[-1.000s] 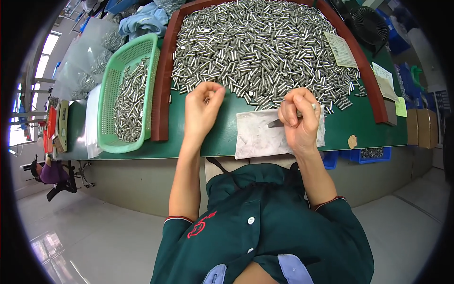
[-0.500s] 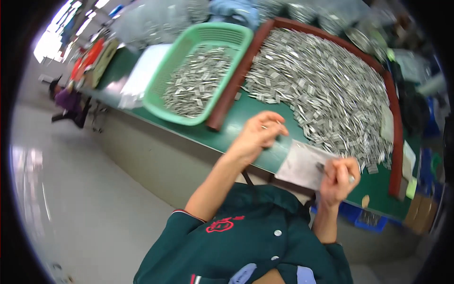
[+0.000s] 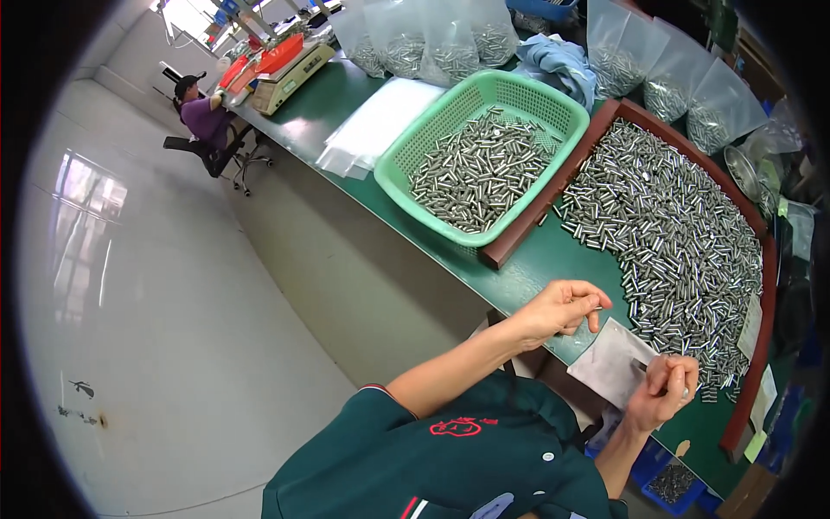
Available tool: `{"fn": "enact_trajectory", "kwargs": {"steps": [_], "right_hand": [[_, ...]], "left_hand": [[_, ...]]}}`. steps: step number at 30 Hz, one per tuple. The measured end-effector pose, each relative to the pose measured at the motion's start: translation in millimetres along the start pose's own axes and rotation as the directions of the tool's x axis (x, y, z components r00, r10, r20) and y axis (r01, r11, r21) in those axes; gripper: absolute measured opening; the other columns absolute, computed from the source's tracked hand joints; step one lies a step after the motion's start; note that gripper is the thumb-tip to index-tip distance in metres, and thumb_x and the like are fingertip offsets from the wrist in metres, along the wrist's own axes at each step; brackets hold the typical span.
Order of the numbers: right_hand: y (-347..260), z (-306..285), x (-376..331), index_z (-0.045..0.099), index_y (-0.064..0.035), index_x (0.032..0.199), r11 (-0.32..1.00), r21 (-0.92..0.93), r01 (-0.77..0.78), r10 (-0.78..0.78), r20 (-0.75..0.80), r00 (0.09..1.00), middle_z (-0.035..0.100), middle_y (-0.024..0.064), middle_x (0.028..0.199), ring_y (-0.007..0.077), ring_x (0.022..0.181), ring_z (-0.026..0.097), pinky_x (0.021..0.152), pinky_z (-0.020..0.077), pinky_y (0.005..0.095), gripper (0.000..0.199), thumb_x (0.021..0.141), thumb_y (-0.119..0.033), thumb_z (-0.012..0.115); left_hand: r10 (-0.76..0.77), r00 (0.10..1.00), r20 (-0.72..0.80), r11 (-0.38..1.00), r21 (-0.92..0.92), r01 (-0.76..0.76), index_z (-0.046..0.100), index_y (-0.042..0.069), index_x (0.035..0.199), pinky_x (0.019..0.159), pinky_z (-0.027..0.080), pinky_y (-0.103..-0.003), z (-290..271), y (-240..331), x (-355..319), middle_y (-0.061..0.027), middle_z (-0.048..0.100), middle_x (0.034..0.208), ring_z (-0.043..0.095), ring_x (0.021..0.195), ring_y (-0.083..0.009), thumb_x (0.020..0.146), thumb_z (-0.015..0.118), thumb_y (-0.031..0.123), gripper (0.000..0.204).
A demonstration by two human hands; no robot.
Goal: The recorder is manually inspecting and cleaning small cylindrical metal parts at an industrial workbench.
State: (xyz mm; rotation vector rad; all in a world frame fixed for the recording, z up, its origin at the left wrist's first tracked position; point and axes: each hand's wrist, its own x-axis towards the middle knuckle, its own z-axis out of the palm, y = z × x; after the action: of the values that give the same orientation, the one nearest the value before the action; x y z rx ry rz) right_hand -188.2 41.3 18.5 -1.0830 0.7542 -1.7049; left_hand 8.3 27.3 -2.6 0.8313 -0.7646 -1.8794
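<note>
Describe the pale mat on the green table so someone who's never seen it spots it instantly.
On the long green table, find the big heap of metal pins. At the heap's near side, by the table's edge, a flat mat lies between the left hand and the right hand. It's dull and smudged, unlike the cleaner white stack left of the green basket.

1 person in purple sits on a black chair; 1 blue cloth lies crumpled.
</note>
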Motion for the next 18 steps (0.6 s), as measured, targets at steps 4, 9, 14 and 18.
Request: {"fn": "enact_trajectory", "kwargs": {"steps": [4, 9, 14, 18], "right_hand": [[1.9, -5.8, -2.1, 0.045, -0.0008, 0.073, 0.999, 0.029, -0.020, 0.020, -0.014, 1.000, 0.029, -0.0023, 0.047, 0.0040, 0.040, 0.022, 0.040, 0.0165, 0.0203, 0.015, 0.082, -0.012, 0.042], [-5.7, -10.4, -7.0, 0.044, -0.0010, 0.073, 1.000, 0.022, -0.016, 0.017, -0.055, 0.998, 0.029, -0.0022, 0.048, 0.0039, 0.040, 0.022, 0.040, 0.0161, 0.0201, 0.015, 0.082, -0.012, 0.042], [-13.3, -25.9, -15.9, 0.052, 0.0014, 0.067, 0.949, -0.305, 0.086, -0.134, -0.141, 0.981, 0.050, 0.0054, 0.060, 0.0081, 0.043, 0.035, 0.043, 0.0287, 0.0217, 0.012, 0.073, -0.004, 0.043], [-31.5, -10.9, -5.5, 0.057, -0.0005, 0.072, 0.640, -0.661, 0.393, -0.125, 0.414, 0.902, 0.056, 0.0104, 0.061, 0.0222, 0.049, 0.053, 0.047, 0.0423, 0.0288, 0.017, 0.058, -0.010, 0.055]], "left_hand": [[0.008, 1.000, 0.013, 0.995, -0.099, -0.007, 0.051, 0.002, 0.101, 0.041, 0.022, -0.016, 0.5, -5.4, 0.8, -0.0052, 0.056, 0.072, 0.027, 0.045, -0.0017, 0.089, 0.047, 0.017, 0.020], [0.029, 1.000, -0.007, 0.997, -0.076, -0.030, 0.050, 0.003, 0.101, 0.040, 0.021, -0.016, 9.1, -9.7, -0.7, -0.0072, 0.056, 0.077, 0.026, 0.044, -0.0014, 0.088, 0.047, 0.015, 0.018], [-0.010, 1.000, -0.005, 0.995, -0.102, 0.010, 0.044, 0.004, 0.105, 0.039, 0.022, -0.017, 18.9, -10.5, 7.0, -0.0091, 0.056, 0.073, 0.029, 0.044, -0.0021, 0.087, 0.048, 0.014, 0.020], [0.015, 0.989, -0.144, 0.998, 0.062, -0.006, 0.044, 0.009, 0.102, 0.040, 0.022, -0.016, 12.8, -9.0, 3.9, -0.0053, 0.049, 0.063, 0.030, 0.046, -0.0042, 0.087, 0.049, 0.019, 0.019]]}}
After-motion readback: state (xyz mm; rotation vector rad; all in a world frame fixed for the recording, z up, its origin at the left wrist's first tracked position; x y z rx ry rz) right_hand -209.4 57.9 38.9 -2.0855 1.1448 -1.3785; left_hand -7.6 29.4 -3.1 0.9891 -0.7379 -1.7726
